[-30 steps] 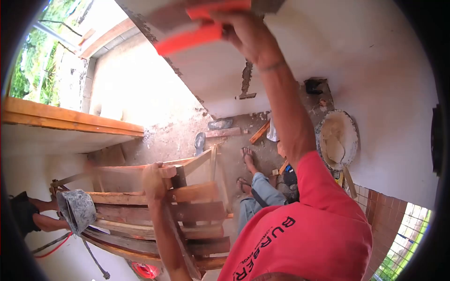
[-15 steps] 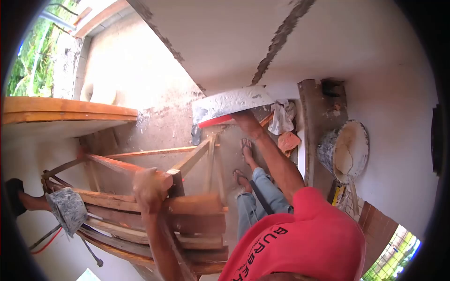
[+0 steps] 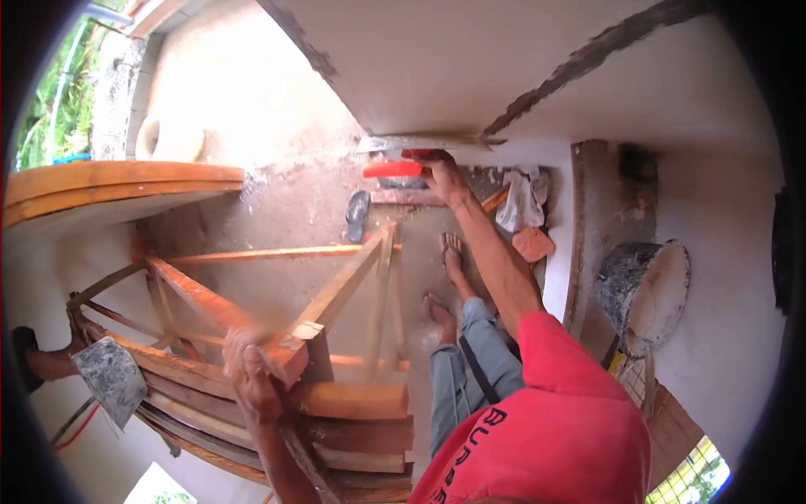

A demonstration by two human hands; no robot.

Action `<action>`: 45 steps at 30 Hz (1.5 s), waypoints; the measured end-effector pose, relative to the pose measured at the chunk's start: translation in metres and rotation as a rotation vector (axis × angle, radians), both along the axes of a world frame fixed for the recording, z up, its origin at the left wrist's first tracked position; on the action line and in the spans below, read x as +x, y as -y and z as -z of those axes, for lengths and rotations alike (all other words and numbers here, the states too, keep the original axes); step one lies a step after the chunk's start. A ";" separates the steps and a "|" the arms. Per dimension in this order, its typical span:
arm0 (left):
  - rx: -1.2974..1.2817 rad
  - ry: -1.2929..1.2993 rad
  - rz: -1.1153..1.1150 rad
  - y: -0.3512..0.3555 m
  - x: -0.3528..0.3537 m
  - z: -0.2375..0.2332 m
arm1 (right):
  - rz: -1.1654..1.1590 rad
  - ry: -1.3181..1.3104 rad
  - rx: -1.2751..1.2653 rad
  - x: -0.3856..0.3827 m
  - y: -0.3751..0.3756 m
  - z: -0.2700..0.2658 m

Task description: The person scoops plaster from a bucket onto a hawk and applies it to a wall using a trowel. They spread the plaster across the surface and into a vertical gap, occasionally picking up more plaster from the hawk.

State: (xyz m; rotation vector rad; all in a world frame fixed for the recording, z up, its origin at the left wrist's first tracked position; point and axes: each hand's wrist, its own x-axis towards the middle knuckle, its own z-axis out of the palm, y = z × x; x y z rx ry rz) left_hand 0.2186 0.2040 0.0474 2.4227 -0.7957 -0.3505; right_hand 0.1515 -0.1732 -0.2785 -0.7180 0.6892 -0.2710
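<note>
My right hand [image 3: 441, 178] grips the red handle of a plastering float [image 3: 393, 170]. The float's pale blade lies seen nearly edge-on against the white wall [image 3: 437, 76], close to the lower end of a dark grey strip [image 3: 588, 63]. On the left, my left hand [image 3: 252, 374] is closed round the end of a wooden beam [image 3: 206, 294] of a timber stand. Stacked planks [image 3: 353, 401] lie just below and beside that hand.
A plaster-crusted bucket [image 3: 642, 294] stands at the right. A loose sandal [image 3: 358, 215], a white bag [image 3: 522, 200] and a brick piece [image 3: 533, 244] lie on the floor. At far left, someone's foot [image 3: 54, 365] is near a plaster-spattered grey piece [image 3: 109, 382].
The float has tilted from its broad face showing to nearly edge-on at the wall. My left hand has shifted slightly down and left in view, still on the beam. My view has turned a little.
</note>
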 end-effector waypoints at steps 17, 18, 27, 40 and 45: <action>-0.165 0.111 0.028 -0.018 -0.004 0.002 | 0.040 0.845 -0.834 0.027 -0.017 -0.595; -0.170 0.110 0.030 -0.019 -0.003 0.003 | 0.121 0.766 -1.005 0.028 -0.013 -0.575; -0.029 0.218 0.179 -0.007 -0.002 -0.006 | -0.131 -0.008 -1.122 -0.041 -0.072 -0.134; 0.042 -0.008 0.011 0.003 0.005 -0.004 | 0.153 0.162 0.105 0.043 -0.031 0.038; -0.028 -0.037 0.010 0.004 0.002 -0.014 | 0.141 0.214 0.067 0.048 -0.033 -0.106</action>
